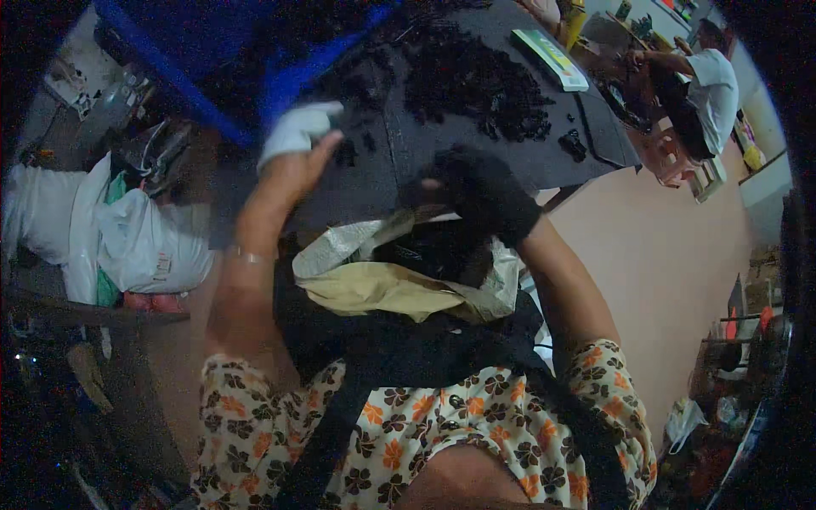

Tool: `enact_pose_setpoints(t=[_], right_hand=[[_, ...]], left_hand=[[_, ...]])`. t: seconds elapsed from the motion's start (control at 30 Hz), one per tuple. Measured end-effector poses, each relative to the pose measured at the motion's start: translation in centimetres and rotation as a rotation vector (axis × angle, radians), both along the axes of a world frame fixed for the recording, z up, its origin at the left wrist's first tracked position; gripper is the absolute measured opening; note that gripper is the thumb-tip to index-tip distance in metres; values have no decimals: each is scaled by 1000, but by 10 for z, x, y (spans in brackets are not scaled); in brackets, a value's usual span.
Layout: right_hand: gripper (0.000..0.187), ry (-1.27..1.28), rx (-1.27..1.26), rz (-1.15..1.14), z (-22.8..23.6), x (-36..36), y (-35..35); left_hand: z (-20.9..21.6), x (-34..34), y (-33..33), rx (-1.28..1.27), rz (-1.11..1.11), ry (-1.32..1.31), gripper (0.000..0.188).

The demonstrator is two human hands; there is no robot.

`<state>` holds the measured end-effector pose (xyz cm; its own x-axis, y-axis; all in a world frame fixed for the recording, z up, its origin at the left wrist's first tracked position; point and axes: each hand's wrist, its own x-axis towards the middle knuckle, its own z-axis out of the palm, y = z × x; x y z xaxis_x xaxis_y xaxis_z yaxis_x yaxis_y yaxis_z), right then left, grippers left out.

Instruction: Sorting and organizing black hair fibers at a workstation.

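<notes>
My left hand, in a white glove that leaves the thumb bare, is over the left part of a dark grey work surface. Its thumb and fingers are apart, with nothing visible between them. Near it lie a few small black pieces. My right hand wears a black glove and hangs over the surface's near edge, just above an open bag, silvery and pale yellow, at my lap. Dark glove against dark background hides how its fingers are set. A large heap of small black pieces spreads across the far side.
Beyond my left hand stands a blue bin or sheet. A green and white box lies at the far right of the surface. White sacks are piled at left. A person in a white shirt sits at the far right.
</notes>
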<state>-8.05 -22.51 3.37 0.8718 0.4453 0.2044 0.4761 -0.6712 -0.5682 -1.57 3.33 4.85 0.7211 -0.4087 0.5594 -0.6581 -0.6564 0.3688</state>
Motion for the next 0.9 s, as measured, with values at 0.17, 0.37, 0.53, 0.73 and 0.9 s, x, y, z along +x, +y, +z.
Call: enact_pose_setpoints(t=[0.17,0.37,0.53,0.73,0.9], right_hand=[[24,-455,-235,38,9,29,56],[21,-592,-284,38,-2,48,69],[16,-489,-74,44,-21,47,36],[17,42,634,-161,-21,31,40],[17,172,684,-135,3,2,43]], left_hand=[[-16,86,-5,274,188,11,34],[-33,114,-28,244,522,328,30],[-34,76,-3,-360,108,407,32],[-5,-22,-27,-754,-217,697,26],[7,-61,-39,-482,-89,474,24]])
